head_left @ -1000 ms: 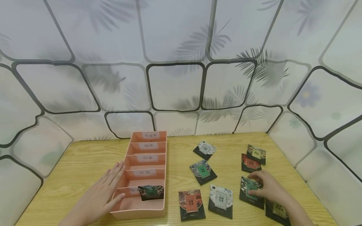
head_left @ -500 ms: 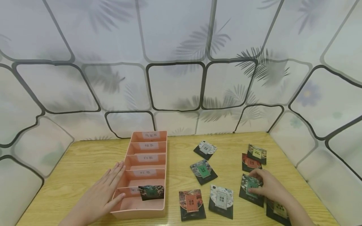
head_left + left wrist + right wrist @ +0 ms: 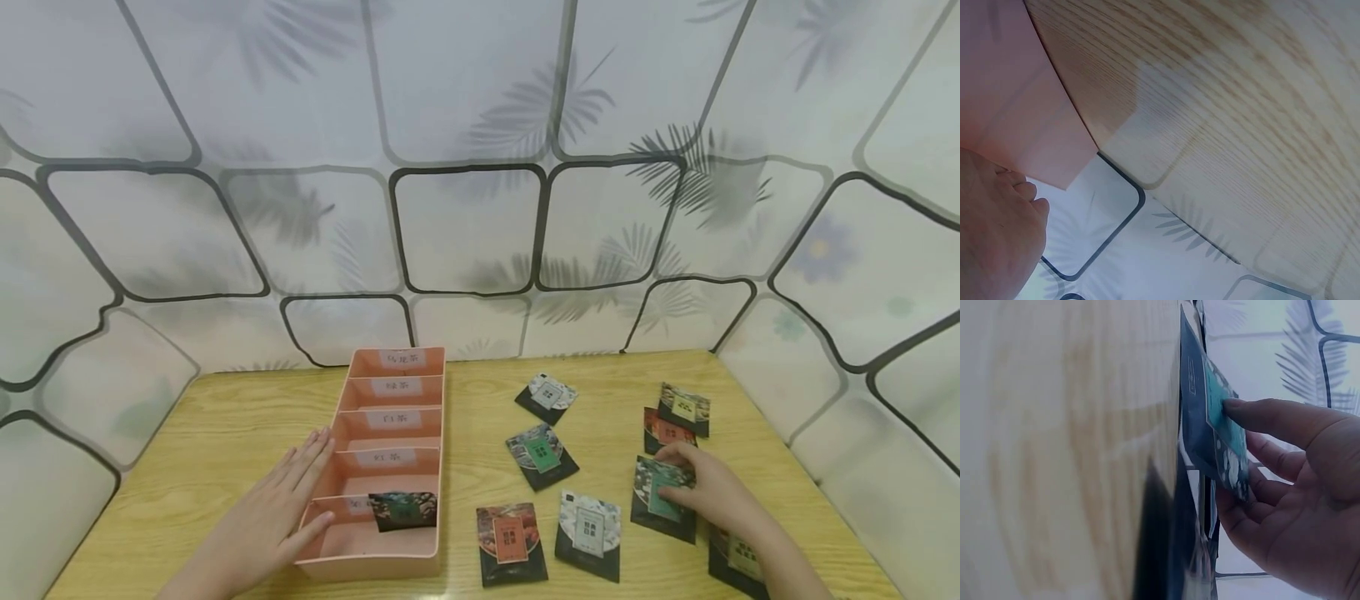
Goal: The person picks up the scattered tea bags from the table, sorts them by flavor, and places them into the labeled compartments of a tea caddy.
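Note:
My left hand [image 3: 262,512] rests with straight fingers along the left rim of a pink divided box [image 3: 363,569]; the left wrist view shows its fingertips at the box wall [image 3: 1016,106]. A dark green tea sachet [image 3: 405,510] leans in the box's nearest compartment. On the right, my right hand [image 3: 708,483] pinches a black tea sachet with a green label [image 3: 651,507]. In the right wrist view the thumb [image 3: 1272,415] presses the green label, the other fingers curl at the far edge, and the sachet [image 3: 1194,419] stands tilted close to the table.
Several sachets lie on the wooden table: a red-label one [image 3: 512,546], two white-label ones [image 3: 588,533] [image 3: 547,398], a green-label one [image 3: 542,454]. A yellow-label sachet [image 3: 684,408] overlaps another red one [image 3: 660,433]. One more [image 3: 731,567] lies under the right forearm. Patterned cloth [image 3: 472,233] surrounds the table.
The green-label sachet in my right hand has shifted slightly up and left in the head view, away from the sachet under the forearm. My left hand stays on the box.

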The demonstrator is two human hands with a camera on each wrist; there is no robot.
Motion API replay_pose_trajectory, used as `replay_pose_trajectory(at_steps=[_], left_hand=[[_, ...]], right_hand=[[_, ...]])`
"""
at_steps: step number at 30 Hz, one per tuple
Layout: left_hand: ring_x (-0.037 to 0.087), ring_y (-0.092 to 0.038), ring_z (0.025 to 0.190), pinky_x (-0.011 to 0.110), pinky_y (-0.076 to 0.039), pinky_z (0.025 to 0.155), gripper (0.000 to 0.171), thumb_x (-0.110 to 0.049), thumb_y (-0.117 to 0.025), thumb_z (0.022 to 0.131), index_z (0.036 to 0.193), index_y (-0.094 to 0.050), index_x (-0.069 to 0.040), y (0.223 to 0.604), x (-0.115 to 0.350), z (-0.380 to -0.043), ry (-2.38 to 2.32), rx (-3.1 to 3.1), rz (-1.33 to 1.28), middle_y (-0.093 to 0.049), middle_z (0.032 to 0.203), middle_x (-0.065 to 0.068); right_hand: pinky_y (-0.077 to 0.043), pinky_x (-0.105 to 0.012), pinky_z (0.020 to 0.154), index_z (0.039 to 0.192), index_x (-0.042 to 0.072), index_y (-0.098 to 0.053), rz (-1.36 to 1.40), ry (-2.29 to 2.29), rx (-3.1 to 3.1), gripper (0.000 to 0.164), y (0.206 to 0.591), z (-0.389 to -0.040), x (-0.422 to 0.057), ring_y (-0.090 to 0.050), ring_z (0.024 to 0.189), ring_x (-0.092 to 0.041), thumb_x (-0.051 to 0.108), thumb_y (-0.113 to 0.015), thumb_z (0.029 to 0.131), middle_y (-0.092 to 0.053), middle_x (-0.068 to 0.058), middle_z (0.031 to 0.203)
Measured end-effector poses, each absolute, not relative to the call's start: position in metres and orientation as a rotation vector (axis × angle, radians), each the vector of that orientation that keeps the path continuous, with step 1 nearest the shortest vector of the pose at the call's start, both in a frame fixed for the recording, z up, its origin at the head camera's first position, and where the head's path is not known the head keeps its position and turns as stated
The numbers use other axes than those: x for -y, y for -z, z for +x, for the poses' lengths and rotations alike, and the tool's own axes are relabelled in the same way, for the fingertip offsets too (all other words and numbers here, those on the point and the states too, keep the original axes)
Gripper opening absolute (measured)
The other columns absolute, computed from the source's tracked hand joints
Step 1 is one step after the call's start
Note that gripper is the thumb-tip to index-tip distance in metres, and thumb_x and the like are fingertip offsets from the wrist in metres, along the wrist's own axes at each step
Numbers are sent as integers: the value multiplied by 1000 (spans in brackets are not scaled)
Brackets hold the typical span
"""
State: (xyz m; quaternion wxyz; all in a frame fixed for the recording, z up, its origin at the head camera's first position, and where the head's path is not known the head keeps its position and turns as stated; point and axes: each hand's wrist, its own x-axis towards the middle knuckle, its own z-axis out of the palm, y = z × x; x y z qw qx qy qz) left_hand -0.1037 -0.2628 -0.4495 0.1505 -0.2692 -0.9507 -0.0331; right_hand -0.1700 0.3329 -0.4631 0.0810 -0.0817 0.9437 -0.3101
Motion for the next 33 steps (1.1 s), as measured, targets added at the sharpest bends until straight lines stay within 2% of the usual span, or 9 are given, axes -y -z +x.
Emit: replay_pose_trajectory(at_steps=[6,11,15,17,23,33], left_hand=[[-7,19,158,10,14,127,80,-50,-62,104,162,-39,0,448,262,-104,112,2754,-761,-41,169,19],[-6,18,158,10,14,128,81,-50,-63,103,162,-38,0,450,263,-104,104,2749,-762,-40,169,19],[-5,18,159,11,14,128,81,-49,-63,103,162,-38,0,451,263,-104,91,2733,-770,-41,169,20],[-6,18,159,11,14,128,82,-49,-63,103,163,-37,0,451,263,-104,88,2736,-769,-41,169,20],[-7,20,158,10,15,127,82,-49,-62,104,165,-34,-2,450,263,-104,105,2764,-757,-40,170,20],[-8,20,158,9,15,127,82,-48,-63,104,165,-33,-2,451,263,-104,121,2766,-755,-40,170,20]], right_hand=[[-61,-52,89,121,3,-69,-249,995,-2854,32,461,-169,-328,-69,109,-38,11,-81,93,-74,-15,119],[-59,-32,78,115,5,-72,-265,1087,-2872,20,456,-172,-321,-68,97,-14,11,-77,97,-75,-12,115],[-57,-25,74,114,7,-73,-267,1141,-2875,17,450,-174,-314,-64,92,1,12,-76,98,-75,-9,114],[-58,-25,75,114,8,-73,-271,1157,-2871,16,446,-176,-309,-65,94,-1,13,-75,99,-75,-9,114],[-59,-32,80,112,8,-73,-340,1162,-2912,14,429,-183,-292,-71,103,-23,13,-75,99,-75,-10,115],[-60,-41,89,114,8,-74,-422,1245,-2896,13,400,-194,-255,-69,108,-28,9,-71,101,-74,-10,114]])
